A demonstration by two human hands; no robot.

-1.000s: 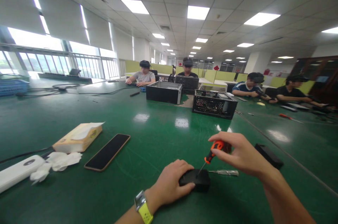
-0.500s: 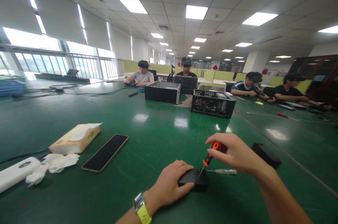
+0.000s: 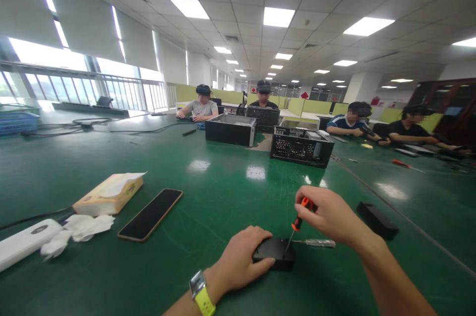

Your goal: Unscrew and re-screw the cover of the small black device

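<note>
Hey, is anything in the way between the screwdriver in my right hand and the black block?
Nothing visible is: the orange screwdriver in your right hand slants down onto the black block. Your left hand holds the block's other end, and the clear-handled tool lies off to the side.

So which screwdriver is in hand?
The orange-and-black screwdriver, held tilted in the right hand; the clear-handled one and distant red-handled one lie on the table.

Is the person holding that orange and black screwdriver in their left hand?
No, the right hand grips the screwdriver, while the left hand holds the black box.
</note>
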